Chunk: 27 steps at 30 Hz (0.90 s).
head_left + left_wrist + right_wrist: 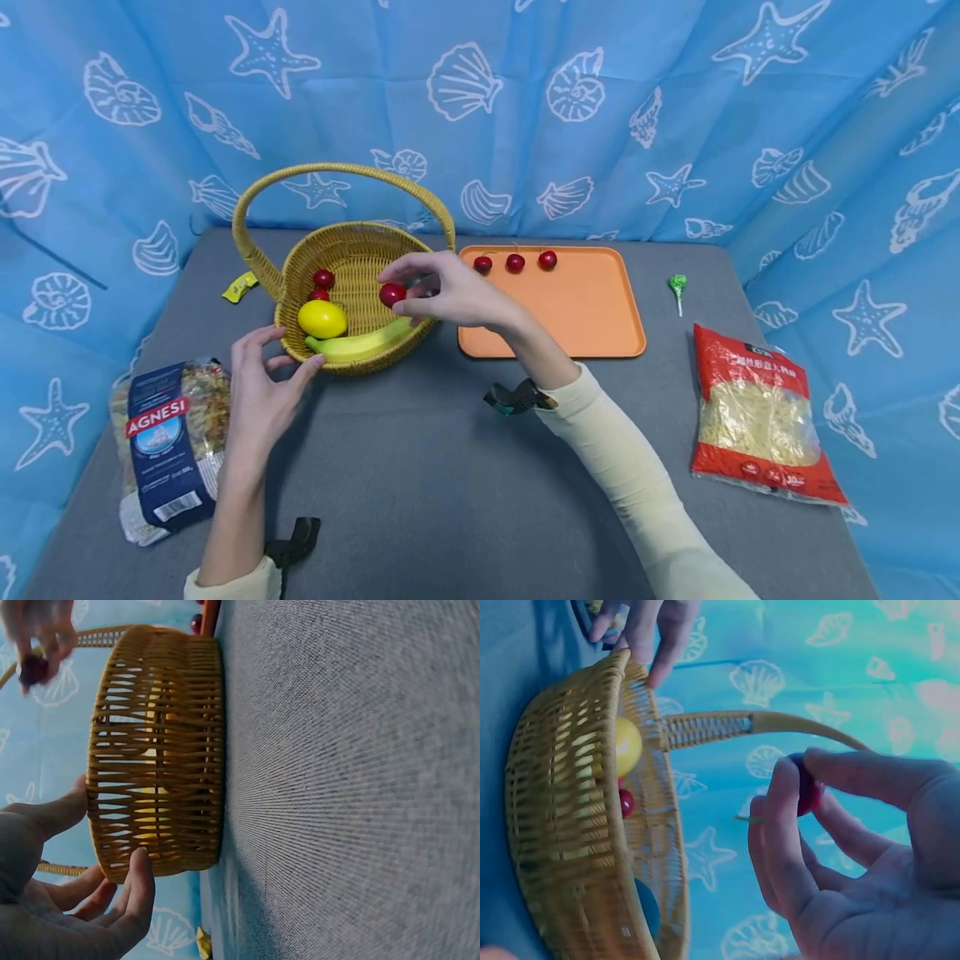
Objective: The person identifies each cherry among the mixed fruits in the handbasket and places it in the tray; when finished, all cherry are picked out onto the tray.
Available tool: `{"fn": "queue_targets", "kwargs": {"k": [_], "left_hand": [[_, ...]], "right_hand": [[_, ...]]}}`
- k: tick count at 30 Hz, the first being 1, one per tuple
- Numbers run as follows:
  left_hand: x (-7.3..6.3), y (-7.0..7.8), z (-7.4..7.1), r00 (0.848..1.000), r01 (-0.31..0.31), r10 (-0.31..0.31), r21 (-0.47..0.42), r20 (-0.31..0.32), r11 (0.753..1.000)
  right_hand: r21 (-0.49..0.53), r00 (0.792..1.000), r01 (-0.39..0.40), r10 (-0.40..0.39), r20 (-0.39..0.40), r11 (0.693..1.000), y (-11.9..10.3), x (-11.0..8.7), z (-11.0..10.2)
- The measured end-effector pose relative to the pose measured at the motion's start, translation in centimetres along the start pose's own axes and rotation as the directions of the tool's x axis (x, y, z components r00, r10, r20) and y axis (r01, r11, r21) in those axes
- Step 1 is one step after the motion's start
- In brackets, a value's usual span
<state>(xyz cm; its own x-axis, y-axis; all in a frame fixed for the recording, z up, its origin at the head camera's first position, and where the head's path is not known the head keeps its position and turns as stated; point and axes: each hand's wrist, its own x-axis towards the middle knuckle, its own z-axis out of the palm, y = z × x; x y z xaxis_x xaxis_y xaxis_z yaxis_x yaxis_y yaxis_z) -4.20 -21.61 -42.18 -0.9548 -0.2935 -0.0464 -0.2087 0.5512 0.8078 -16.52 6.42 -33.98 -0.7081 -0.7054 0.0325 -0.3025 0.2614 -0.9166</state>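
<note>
A dark red cherry (392, 294) is pinched between the thumb and fingers of my right hand (457, 292), above the right part of the wicker basket (367, 367). Its green stem shows in the right wrist view. My left hand (264, 387) grips the basket's near-left rim, thumb and fingers spread along it. Inside the basket lie a yellow lemon (322, 319), a banana (363, 343) and two red cherries (324, 279) at the left. A dark blue rounded thing (646, 907) also shows inside the basket; my right hand mostly hides it in the head view.
An orange tray (577, 308) with three cherries (515, 263) along its far edge stands right of the basket. A green lollipop (677, 287) and a red pasta bag (761, 417) lie farther right. At left are a blue-labelled pasta bag (168, 450) and a yellow-wrapped candy (240, 287).
</note>
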Motion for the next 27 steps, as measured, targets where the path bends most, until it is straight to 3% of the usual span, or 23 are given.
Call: {"fn": "queue_targets", "kwargs": {"k": [7,11,18,24,27], "left_hand": [[-0.1,0.0,-0.1,1.000,0.006,-0.006,0.003,0.002,1.000],[0.0,0.0,-0.1,1.000,0.006,-0.006,0.002,0.003,1.000],[0.1,0.0,-0.1,1.000,0.001,-0.001,0.005,0.000,1.000],[0.1,-0.1,-0.2,1.000,-0.006,0.006,0.005,0.000,1.000],[0.1,-0.1,-0.2,1.000,-0.010,0.010,0.003,0.006,1.000]], "right_hand": [[0.065,0.999,0.012,-0.009,-0.050,0.998,1.2,-4.5,-2.5],[0.042,0.990,-0.057,0.062,-0.129,0.998,3.0,-6.0,-3.9],[0.143,0.944,-0.196,0.226,-0.242,0.970,6.8,-6.9,-5.0],[0.088,0.904,-0.256,0.270,-0.331,0.963,9.7,-7.0,-5.0],[0.054,0.897,-0.259,0.261,-0.356,0.964,10.8,-7.0,-5.0]]}}
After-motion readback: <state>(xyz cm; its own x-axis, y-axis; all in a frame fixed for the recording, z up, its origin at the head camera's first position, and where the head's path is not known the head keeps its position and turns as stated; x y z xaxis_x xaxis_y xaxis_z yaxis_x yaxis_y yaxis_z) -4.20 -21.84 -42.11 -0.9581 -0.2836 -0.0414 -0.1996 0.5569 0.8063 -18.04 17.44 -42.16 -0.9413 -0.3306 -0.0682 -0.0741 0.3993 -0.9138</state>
